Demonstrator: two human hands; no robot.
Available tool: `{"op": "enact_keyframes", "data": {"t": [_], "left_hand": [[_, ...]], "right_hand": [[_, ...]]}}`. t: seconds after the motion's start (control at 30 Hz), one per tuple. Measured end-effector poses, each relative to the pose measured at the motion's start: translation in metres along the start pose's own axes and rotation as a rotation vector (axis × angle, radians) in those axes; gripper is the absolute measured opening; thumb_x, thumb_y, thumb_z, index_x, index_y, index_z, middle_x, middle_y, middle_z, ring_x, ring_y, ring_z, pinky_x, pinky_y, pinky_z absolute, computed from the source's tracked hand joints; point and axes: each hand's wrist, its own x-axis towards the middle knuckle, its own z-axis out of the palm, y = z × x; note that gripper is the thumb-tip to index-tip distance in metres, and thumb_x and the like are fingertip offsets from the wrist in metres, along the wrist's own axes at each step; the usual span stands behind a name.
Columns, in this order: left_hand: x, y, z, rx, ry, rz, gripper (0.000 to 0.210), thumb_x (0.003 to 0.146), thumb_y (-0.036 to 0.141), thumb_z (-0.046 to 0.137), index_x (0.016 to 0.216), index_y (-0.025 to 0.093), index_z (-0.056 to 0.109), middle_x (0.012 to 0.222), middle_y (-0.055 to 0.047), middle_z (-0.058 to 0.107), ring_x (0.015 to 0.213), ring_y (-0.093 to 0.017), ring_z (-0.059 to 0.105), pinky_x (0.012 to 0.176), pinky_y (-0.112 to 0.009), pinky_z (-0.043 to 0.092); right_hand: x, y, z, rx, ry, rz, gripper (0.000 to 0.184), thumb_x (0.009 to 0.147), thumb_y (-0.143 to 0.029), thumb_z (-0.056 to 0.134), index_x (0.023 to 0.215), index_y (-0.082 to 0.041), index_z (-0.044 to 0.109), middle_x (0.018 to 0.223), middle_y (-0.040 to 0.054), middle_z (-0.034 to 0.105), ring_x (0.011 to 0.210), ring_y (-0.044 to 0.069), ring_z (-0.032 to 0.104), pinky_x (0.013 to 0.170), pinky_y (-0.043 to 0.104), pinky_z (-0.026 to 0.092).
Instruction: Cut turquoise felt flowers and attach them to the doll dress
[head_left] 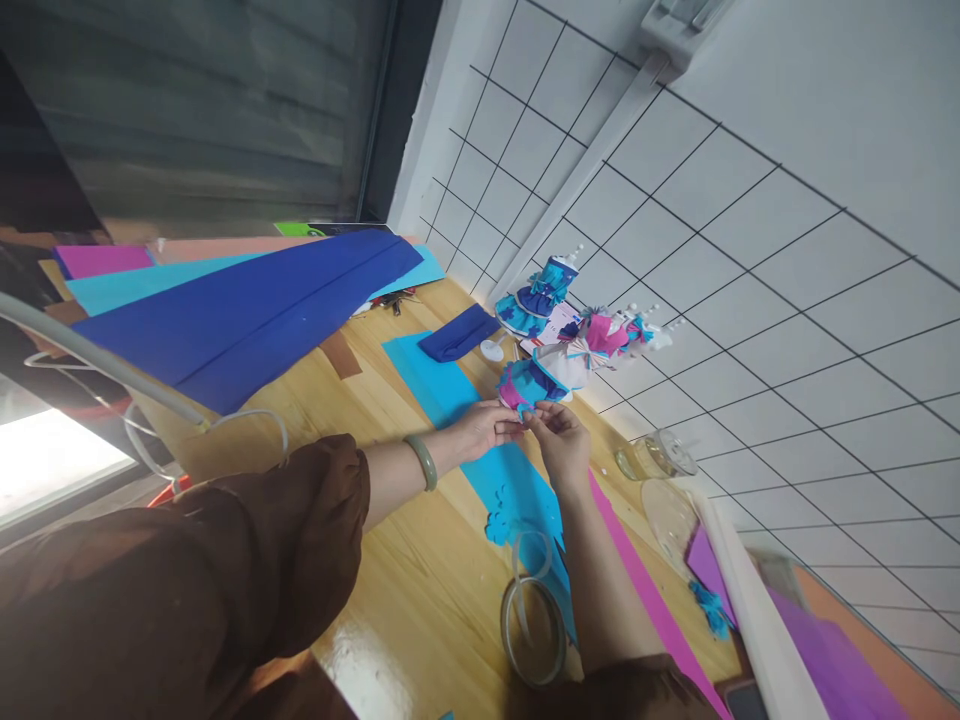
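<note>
Blue and pink skirt point(530, 382), dark-blue edging point(553, 383), fingers point(507, 428) at the hem

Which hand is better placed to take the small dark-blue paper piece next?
Probably the left hand: it lies nearer the small dark-blue paper piece; the right hand would likely cross the left.

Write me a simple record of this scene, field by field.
Left hand: fingers at the hem of a layered pink-and-blue dress, grip partly hidden
Right hand: fingers pinched at the same hem
Left wrist: round pale-green bangle
Table: light-brown wood
Beneath hands: long light-blue strip
Left side: dark-blue sheet
Nearer the person: round translucent roll
Farther back: blue layered dress
Wall: white with dark lines
</note>
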Motion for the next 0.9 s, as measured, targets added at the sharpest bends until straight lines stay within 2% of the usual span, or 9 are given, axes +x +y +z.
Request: {"op": "enact_keyframes", "data": {"t": [0.37, 0.6, 0.9], "left_hand": [[-0.0004, 0.0015, 0.0, 0.006, -0.011, -0.052, 0.015, 0.065, 0.007, 0.059, 0.079, 0.013, 0.059, 0.076, -0.006, 0.065, 0.073, -0.015, 0.062, 0.079, -0.035, 0.044], [-0.0019, 0.0038, 0.0026, 0.012, -0.015, -0.061, 0.016, 0.065, 0.008, 0.058, 0.08, 0.014, 0.058, 0.076, -0.005, 0.065, 0.074, -0.016, 0.062, 0.078, -0.034, 0.043], [-0.0055, 0.0061, 0.004, 0.071, 0.024, -0.061, 0.023, 0.064, 0.01, 0.058, 0.087, 0.014, 0.058, 0.081, -0.007, 0.065, 0.073, -0.016, 0.062, 0.075, -0.033, 0.044]], "right_hand": [[-0.0011, -0.0098, -0.0003, -0.016, -0.036, 0.001, 0.037, 0.053, -0.034, 0.075, 0.081, -0.018, 0.059, 0.066, -0.0006, 0.061, 0.06, 0.014, 0.057, 0.057, 0.027, 0.044], [-0.0003, -0.0094, 0.0005, -0.068, -0.015, -0.027, 0.035, 0.056, -0.035, 0.073, 0.082, -0.017, 0.059, 0.065, -0.0001, 0.059, 0.055, 0.012, 0.054, 0.052, 0.026, 0.043], [-0.0018, -0.0095, 0.0012, -0.078, 0.004, -0.054, 0.034, 0.057, -0.033, 0.073, 0.083, -0.017, 0.058, 0.066, 0.0001, 0.058, 0.059, 0.013, 0.055, 0.055, 0.027, 0.043]]}}
